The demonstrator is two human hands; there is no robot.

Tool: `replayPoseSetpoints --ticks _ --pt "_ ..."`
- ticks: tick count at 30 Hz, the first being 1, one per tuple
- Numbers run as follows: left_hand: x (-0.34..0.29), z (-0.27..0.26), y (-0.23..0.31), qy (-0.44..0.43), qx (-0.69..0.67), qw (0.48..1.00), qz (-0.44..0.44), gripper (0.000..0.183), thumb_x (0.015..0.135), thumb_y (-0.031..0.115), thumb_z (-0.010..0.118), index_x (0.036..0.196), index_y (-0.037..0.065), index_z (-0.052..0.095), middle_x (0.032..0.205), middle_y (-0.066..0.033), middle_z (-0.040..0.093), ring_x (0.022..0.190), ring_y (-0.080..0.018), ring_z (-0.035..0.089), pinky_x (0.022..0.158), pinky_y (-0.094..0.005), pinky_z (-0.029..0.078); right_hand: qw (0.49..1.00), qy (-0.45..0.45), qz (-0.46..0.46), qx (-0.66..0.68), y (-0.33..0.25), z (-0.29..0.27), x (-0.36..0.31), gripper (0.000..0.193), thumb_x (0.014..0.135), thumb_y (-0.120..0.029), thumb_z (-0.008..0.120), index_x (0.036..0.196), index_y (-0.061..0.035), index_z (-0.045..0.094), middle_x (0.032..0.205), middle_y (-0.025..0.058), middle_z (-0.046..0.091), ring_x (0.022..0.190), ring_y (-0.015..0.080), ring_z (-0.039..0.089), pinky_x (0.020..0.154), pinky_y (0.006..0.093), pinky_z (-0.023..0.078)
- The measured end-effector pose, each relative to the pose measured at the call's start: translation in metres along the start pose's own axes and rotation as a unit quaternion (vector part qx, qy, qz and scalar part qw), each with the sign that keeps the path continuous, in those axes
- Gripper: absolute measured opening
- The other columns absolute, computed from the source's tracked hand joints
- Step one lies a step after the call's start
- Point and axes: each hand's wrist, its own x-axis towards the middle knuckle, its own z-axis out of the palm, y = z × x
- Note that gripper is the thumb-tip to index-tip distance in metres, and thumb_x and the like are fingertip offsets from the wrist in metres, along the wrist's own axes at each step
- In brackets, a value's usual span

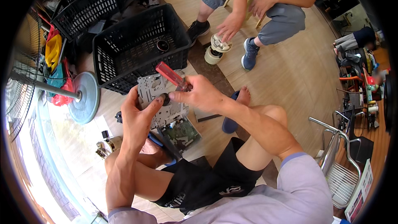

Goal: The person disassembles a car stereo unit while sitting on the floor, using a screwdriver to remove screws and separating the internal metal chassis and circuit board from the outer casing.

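My left hand (137, 114) grips the left side of a grey perforated metal plate (150, 86), held above the floor in front of me. Its thumb presses on a small dark round part (166, 99) near the plate's middle. A screwdriver (168, 74) with a red see-through handle is in my closed right hand (203, 94), its handle slanting up to the left. The right thumb and fingertips touch the dark part from the other side. I cannot make out the screwdriver's tip. Below the plate, a green circuit board (182, 135) in a metal tray lies near my feet.
A black plastic crate (124, 72) with a small round part inside stands just beyond the plate. Across from me a seated person's hand (231, 27) touches a cream cylindrical part (213, 56). A fan's round base (85, 103) is at left, a metal chair (342, 178) at right.
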Motion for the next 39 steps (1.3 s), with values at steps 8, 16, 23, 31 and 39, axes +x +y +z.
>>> replayPoseSetpoints --ticks 8,16,23,31,39 --pt "0.028 0.002 -0.016 -0.005 0.058 0.997 0.046 0.033 0.082 0.005 0.078 0.111 -0.005 0.065 0.096 -0.0102 0.073 0.084 -0.0122 0.067 0.075 -0.0288 0.056 1.000 -0.014 0.004 0.017 0.010 -0.004 0.012 0.036 0.091 -0.035 0.079 0.103 -0.0017 0.070 0.077 -0.0022 0.061 0.061 0.0034 0.048 0.052 0.0236 0.037" --pt "0.028 0.006 -0.025 -0.027 -0.008 0.999 0.043 0.034 0.084 0.003 0.078 0.114 -0.005 0.064 0.097 -0.0090 0.072 0.083 -0.0134 0.068 0.075 -0.0290 0.056 0.998 0.023 0.034 0.038 0.008 -0.007 -0.011 0.037 0.091 -0.030 0.079 0.110 0.0007 0.070 0.095 0.0024 0.069 0.085 0.0092 0.059 0.078 0.0266 0.048" --pt "0.024 0.008 -0.014 -0.021 0.062 0.992 0.107 0.042 0.080 0.020 0.081 0.112 -0.004 0.068 0.082 -0.0138 0.073 0.074 -0.0190 0.070 0.067 -0.0353 0.053 0.987 0.136 -0.035 -0.084 -0.010 -0.001 -0.031 0.038 0.089 -0.031 0.081 0.105 0.0007 0.068 0.088 0.0008 0.064 0.081 0.0097 0.055 0.072 0.0277 0.046" --pt "0.033 0.013 -0.018 0.001 0.031 0.986 0.161 0.041 0.077 0.025 0.077 0.109 -0.001 0.070 0.089 -0.0202 0.074 0.086 -0.0328 0.073 0.077 -0.0412 0.055 0.964 0.249 -0.043 -0.077 -0.014 0.031 -0.085 0.023 0.093 -0.024 0.075 0.092 -0.0031 0.066 0.077 -0.0029 0.060 0.069 0.0065 0.051 0.061 0.0247 0.041" --pt "0.041 0.021 -0.018 0.030 0.146 0.973 0.178 0.046 0.079 0.028 0.075 0.115 0.000 0.068 0.101 -0.0232 0.073 0.099 -0.0398 0.070 0.086 -0.0457 0.053 0.929 0.322 -0.128 -0.131 -0.018 -0.014 -0.118 0.020 0.094 -0.021 0.074 0.094 -0.0020 0.070 0.071 -0.0044 0.058 0.060 0.0044 0.049 0.053 0.0248 0.038"
